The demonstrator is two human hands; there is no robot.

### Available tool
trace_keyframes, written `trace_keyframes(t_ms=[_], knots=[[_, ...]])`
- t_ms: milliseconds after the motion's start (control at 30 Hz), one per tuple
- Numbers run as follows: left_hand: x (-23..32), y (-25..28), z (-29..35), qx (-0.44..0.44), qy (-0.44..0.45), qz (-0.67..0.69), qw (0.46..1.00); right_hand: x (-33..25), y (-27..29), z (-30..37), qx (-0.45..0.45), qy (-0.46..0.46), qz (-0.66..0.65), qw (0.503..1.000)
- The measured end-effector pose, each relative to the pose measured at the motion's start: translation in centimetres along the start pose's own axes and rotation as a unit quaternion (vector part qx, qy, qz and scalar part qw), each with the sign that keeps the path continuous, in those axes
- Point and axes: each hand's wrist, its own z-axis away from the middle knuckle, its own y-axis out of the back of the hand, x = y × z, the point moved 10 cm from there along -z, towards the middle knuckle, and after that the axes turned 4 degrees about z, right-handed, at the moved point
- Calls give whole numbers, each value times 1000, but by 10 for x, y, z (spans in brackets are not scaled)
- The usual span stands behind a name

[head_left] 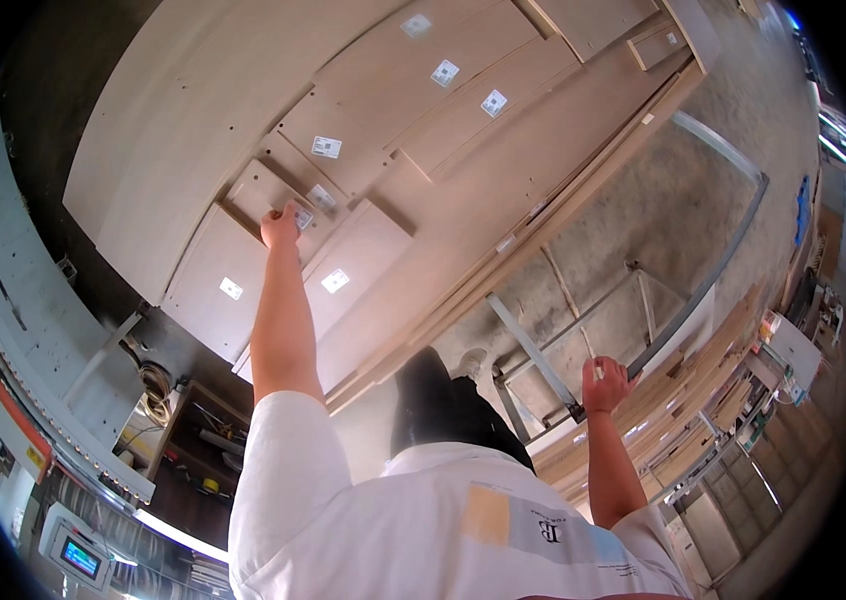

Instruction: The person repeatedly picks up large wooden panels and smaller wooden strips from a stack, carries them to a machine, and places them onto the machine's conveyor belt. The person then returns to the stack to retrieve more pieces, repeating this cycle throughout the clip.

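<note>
- The left hand [281, 226] reaches out to a small wood panel [273, 192] on the stack of cut boards [463, 200], fingers curled together on its edge beside a white label [304, 217].
- The right hand [605, 384] is closed around the rail of a metal trolley frame [703, 285]; nothing sits inside the frame.
- An open cabinet [205, 445] at lower left holds tools too small to tell apart, with coiled cable [155, 388] just above it.
</note>
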Motion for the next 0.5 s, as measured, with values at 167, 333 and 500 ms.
trace_keyframes(t_ms=[167, 333, 500], knots=[[-12, -13, -18, 1, -1, -11, 1000, -4, 5, -5, -1, -4, 2, 1000], [-16, 5, -8, 3, 0, 96, 995, -5, 10, -4, 5, 0, -17, 1000], [12, 2, 10, -107, 36, 143, 983, -5, 10, -3, 3, -5, -26, 1000]])
